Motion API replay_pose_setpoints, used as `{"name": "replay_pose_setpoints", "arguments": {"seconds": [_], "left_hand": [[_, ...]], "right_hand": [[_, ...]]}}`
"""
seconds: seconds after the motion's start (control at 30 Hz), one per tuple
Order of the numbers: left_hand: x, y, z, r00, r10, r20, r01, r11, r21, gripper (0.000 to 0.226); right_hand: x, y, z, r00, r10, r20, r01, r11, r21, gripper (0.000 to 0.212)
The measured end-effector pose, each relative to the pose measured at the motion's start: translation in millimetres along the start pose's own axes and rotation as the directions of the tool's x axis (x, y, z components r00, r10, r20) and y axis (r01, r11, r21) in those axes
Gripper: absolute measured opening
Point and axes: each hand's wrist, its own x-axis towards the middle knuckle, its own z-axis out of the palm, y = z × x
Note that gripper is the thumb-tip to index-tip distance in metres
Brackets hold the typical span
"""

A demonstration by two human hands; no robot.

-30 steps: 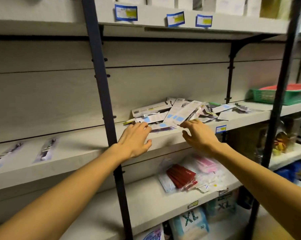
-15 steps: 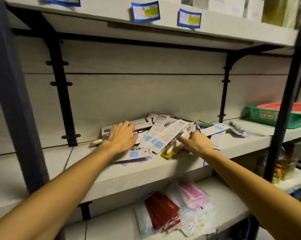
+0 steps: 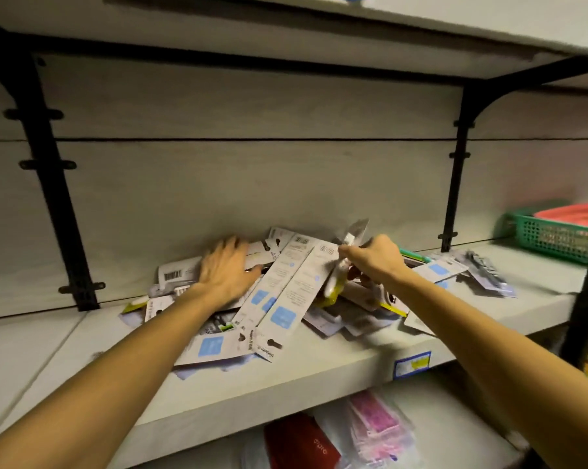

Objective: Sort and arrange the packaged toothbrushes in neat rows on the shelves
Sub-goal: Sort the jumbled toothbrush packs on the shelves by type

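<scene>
A loose pile of packaged toothbrushes (image 3: pixel 279 299) lies on the pale middle shelf (image 3: pixel 336 363), white cards with blue squares overlapping at all angles. My left hand (image 3: pixel 226 269) rests flat on the left side of the pile, fingers spread over the cards. My right hand (image 3: pixel 374 258) pinches one packaged toothbrush with a yellow bottom end (image 3: pixel 338 269) and holds it tilted up above the middle of the pile. More packs (image 3: pixel 482 269) lie scattered to the right of the pile.
A green basket (image 3: pixel 549 235) holding something red stands at the far right of the shelf. Black brackets (image 3: pixel 455 184) rise against the back wall. On the shelf below lie a dark red pack (image 3: pixel 302 445) and pink packets (image 3: pixel 380 424). A price label (image 3: pixel 412 363) marks the shelf edge.
The view has closed in on the pile. My right hand has lifted one pack up from the heap; my left hand has slid further onto the pile's left side.
</scene>
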Motion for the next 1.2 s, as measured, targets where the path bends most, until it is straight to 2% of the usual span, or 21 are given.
{"name": "replay_pose_setpoints", "arguments": {"seconds": [0.17,0.3,0.47,0.6,0.77,0.97,1.1,1.2], "left_hand": [[12.9,6.5,15.1,0.996,-0.037,-0.086,0.033,0.998,-0.058,0.060],[17.1,5.3,17.5,0.988,-0.065,-0.144,0.048,0.992,-0.114,0.061],[16.0,6.4,19.7,0.985,-0.071,-0.160,0.019,0.952,-0.306,0.043],[11.3,9.9,23.1,0.977,-0.044,-0.208,-0.032,0.938,-0.346,0.032],[12.7,4.3,20.2,0.952,-0.015,-0.306,-0.114,0.909,-0.401,0.021],[24.4,4.4,0.0,0.900,-0.085,-0.429,-0.166,0.841,-0.515,0.013],[29.9,14.2,-19.3,0.866,-0.252,-0.431,-0.109,0.747,-0.656,0.018],[31.8,20.3,-38.4,0.845,-0.305,-0.439,-0.128,0.682,-0.720,0.023]], "right_hand": [[27.7,19.2,-1.1,0.999,-0.030,-0.042,0.032,0.998,0.059,0.048],[37.9,26.9,-6.6,0.999,-0.040,0.000,0.039,0.994,0.101,0.048],[39.6,30.4,-6.4,0.995,-0.101,-0.025,0.102,0.995,0.021,0.052],[37.6,35.6,-6.0,0.987,-0.147,-0.057,0.144,0.988,-0.064,0.045],[38.2,41.6,-6.6,0.986,-0.119,-0.117,0.124,0.992,0.031,0.042],[37.3,46.0,-14.6,0.976,-0.149,-0.160,0.153,0.988,0.014,0.039],[36.4,45.8,-21.2,0.971,-0.156,-0.183,0.165,0.986,0.033,0.039],[35.9,44.8,-27.0,0.953,-0.147,-0.266,0.178,0.979,0.097,0.034]]}}
